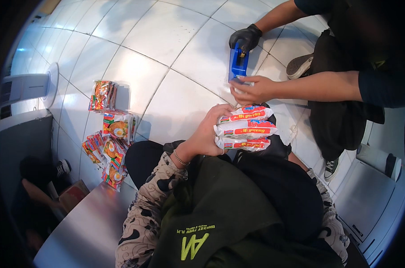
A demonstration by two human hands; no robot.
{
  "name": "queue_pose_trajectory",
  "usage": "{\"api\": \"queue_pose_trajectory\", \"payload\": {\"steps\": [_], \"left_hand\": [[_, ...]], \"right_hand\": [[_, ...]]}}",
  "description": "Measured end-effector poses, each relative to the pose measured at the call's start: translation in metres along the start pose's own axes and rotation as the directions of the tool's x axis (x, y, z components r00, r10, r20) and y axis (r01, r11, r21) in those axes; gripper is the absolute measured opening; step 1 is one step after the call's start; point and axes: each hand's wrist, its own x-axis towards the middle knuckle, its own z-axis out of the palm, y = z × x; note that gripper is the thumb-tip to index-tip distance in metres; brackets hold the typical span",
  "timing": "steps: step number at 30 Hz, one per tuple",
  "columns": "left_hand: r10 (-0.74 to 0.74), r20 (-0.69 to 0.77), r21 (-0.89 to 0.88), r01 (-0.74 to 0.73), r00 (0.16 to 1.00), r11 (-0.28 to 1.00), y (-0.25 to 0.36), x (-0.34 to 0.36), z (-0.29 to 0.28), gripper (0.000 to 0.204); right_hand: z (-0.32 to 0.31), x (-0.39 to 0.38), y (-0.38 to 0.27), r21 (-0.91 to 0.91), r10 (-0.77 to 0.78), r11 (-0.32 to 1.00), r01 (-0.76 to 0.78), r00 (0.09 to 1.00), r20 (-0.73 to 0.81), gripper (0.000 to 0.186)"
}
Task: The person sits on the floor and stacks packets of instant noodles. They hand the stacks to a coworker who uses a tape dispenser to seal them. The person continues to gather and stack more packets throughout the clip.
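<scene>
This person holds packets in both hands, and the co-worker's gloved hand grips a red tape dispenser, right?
Not red: the head view shows a blue tape dispenser. The co-worker's gloved hand does grip it, and the person's left hand and right hand hold packets.

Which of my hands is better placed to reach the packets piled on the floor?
Probably your left hand: it's on the side nearer the piled packets. Your gloved right hand is farther off, beyond the held packets. Both hands support those, so the left would need freeing first.
</scene>
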Motion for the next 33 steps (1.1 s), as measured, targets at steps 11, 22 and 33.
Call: {"api": "queue_pose_trajectory", "payload": {"steps": [11, 22, 33], "left_hand": [[0.141, 0.014, -0.104, -0.139, 0.990, 0.985, 0.058, 0.006, -0.032, 0.087], [-0.492, -0.476, -0.789, -0.107, 0.729, 0.606, 0.046, -0.128, -0.087, 0.083], [-0.606, -0.747, -0.541, -0.281, -0.273, 0.793, 0.038, -0.374, -0.383, 0.057]], "right_hand": [[0.021, -0.011, -0.090, -0.079, -0.054, 0.995, 0.059, 0.996, 0.065, 0.094], [0.039, 0.027, -0.081, -0.269, -0.038, 0.963, 0.020, 0.997, -0.061, 0.115], [0.036, 0.024, -0.058, -0.261, 0.241, 0.936, -0.238, 0.970, -0.022, 0.052]]}}
